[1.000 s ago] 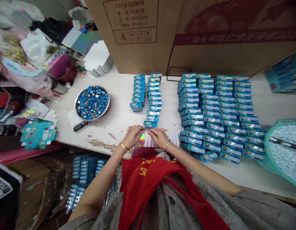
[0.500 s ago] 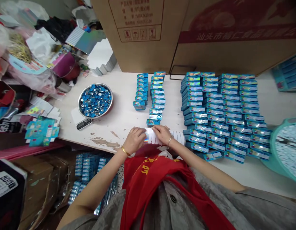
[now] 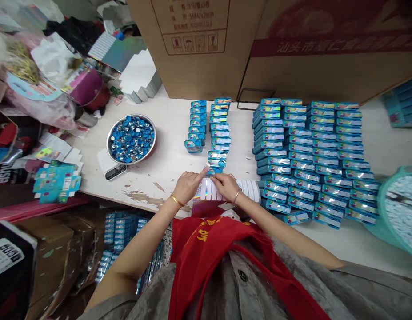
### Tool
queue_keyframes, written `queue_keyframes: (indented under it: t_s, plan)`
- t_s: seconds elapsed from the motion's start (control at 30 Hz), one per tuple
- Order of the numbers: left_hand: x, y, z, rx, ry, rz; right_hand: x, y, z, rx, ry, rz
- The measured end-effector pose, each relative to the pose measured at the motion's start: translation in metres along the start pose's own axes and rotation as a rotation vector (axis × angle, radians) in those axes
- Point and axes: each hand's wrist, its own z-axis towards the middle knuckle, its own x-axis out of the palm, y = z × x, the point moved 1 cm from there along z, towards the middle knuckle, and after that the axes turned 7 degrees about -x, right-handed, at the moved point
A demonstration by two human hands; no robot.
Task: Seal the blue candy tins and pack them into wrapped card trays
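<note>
while the right hand (image 3: pixel 227 186) holds the sticker sheet (image 3: pixel 209 192) down at the near edge of the table (image 3: pixel 166 164), the left hand (image 3: pixel 187 186) pinches a tiny sticker (image 3: pixel 207 166) with narrow fingers, just beside the nearest small blue box (image 3: pixel 215 170). the sticker looks thin, light, bendy and sticky, so one corner is the best place to hold it. the sheet looks floppy.

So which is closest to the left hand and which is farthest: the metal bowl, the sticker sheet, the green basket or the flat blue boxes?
1. Sticker sheet: right beside the left hand, touching it.
2. Metal bowl: farther back and to the left.
3. Flat blue boxes: far out on the left side.
4. Green basket: all the way over on the right side.
</note>
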Motion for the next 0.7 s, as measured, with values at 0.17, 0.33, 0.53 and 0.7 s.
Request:
queue_keyframes:
  t_s: [0.17,0.33,0.53,0.7]
  plan:
    - [0.013,-0.005,-0.013,-0.028,-0.023,0.057,0.001,-0.009,0.001,0.06,-0.012,0.018]
    - [-0.015,-0.012,-0.029,-0.03,-0.082,-0.165,0.006,-0.017,0.003,0.075,-0.025,-0.003]
    - [-0.055,-0.02,-0.025,-0.288,-0.343,-0.833,0.012,-0.018,0.007,0.082,-0.124,0.062]
    - [-0.042,-0.022,0.004,-0.405,-0.371,-1.17,-0.006,0.001,-0.003,-0.133,-0.263,0.435]
